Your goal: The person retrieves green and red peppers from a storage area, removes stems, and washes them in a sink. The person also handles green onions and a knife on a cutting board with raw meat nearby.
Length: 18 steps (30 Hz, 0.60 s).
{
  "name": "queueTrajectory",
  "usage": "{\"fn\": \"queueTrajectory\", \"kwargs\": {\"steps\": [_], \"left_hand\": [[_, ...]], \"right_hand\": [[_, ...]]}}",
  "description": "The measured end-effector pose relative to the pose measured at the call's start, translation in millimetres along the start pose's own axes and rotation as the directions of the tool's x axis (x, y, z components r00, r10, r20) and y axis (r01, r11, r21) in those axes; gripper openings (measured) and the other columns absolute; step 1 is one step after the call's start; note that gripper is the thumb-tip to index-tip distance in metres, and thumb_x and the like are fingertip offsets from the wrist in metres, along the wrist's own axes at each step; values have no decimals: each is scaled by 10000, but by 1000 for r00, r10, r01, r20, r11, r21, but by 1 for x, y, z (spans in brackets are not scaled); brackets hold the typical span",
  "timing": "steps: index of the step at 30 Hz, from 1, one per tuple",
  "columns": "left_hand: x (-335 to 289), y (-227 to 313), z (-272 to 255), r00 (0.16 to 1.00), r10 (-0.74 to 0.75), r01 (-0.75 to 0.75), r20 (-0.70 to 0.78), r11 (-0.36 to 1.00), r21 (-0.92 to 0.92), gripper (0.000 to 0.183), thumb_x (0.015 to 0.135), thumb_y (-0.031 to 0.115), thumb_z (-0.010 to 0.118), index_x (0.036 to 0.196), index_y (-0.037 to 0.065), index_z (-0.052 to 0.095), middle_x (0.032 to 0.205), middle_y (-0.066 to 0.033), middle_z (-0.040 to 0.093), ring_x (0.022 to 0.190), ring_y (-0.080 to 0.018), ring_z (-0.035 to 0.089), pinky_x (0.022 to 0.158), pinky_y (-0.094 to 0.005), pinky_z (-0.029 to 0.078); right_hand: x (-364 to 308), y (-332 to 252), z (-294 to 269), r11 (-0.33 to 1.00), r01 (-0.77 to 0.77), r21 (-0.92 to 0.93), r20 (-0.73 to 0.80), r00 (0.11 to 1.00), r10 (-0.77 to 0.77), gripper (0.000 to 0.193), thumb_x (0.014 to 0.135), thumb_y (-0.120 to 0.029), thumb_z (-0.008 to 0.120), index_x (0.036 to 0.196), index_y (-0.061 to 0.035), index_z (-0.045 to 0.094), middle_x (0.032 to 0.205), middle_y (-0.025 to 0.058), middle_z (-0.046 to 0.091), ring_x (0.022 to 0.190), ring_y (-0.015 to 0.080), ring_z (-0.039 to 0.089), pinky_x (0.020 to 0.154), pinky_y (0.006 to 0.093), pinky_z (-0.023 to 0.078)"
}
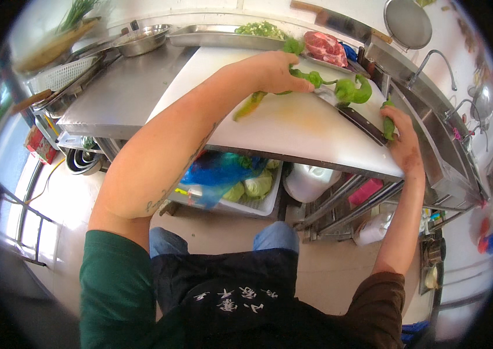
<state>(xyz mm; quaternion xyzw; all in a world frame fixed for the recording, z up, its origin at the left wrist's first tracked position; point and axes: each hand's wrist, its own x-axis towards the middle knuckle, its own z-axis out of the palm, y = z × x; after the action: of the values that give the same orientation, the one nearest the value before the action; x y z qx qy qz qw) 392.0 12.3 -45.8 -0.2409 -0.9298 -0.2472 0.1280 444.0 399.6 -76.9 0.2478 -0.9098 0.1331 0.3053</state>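
While R hand [405, 142] grips green pepper [388, 124] at R edge of cutting bd. [299, 131], beside knife [363, 124], other peppers [348, 92] lie farther back, near L hand [281, 72] (thumb spread; hold can't be told). Peppers prob. light, crisp, slick-skinned: grasp mid-body, min. pressure. Beyond: raw meat [324, 49].

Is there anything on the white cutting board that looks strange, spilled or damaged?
One pepper near the left hand looks odd: it is partly yellow-orange, while the other peppers are green. The cutting board also shows a faint yellowish stain.
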Motion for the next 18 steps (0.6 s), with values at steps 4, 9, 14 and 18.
{"fn": "queueTrajectory", "kwargs": {"steps": [4, 9, 14, 18], "left_hand": [[-9, -3, -3, 967, 49, -74, -252, 993, -91, 925, 861, 658, 705, 1466, -10, 496, 1393, -266, 584, 1225, -365, 619, 1057, -394, 480], [-100, 39, -32, 757, 255, -572, -601, 703, -422, 251, 961, 303, 686, 1013, 61, 731, 910, -43, 729, 823, -135, 662, 760, -266, 522], [-220, 8, 49, 579, 777, -80, 248, 356, -931, 307, 998, 270, 670, 1127, -8, 695, 1015, -184, 710, 930, -309, 685, 811, -417, 540], [-209, -85, 192, 942, 61, 105, 331, 880, -464, 288, 993, 254, 618, 1159, 29, 684, 982, -159, 738, 817, -280, 709, 742, -400, 572]], "right_hand": [[3, 3, 3, 997, 76, 16, -31, 997, -75, 706, 676, 221, 449, 1289, -87, 616, 1400, 130, 578, 1355, 347, 488, 1160, 397, 388], [-8, 2, -1, 1000, -17, -18, -15, 1000, 17, 695, 718, 224, 508, 1325, -98, 611, 1401, 136, 585, 1361, 323, 513, 1180, 389, 377], [1, 7, 0, 996, -52, -70, 37, 998, 55, 603, 856, 153, 558, 1401, -103, 578, 1470, 104, 561, 1398, 241, 490, 1211, 359, 337], [-4, 15, -1, 995, -90, -44, 92, 991, 94, 638, 875, 153, 543, 1460, -101, 531, 1495, 119, 532, 1419, 240, 466, 1215, 356, 329]]}}
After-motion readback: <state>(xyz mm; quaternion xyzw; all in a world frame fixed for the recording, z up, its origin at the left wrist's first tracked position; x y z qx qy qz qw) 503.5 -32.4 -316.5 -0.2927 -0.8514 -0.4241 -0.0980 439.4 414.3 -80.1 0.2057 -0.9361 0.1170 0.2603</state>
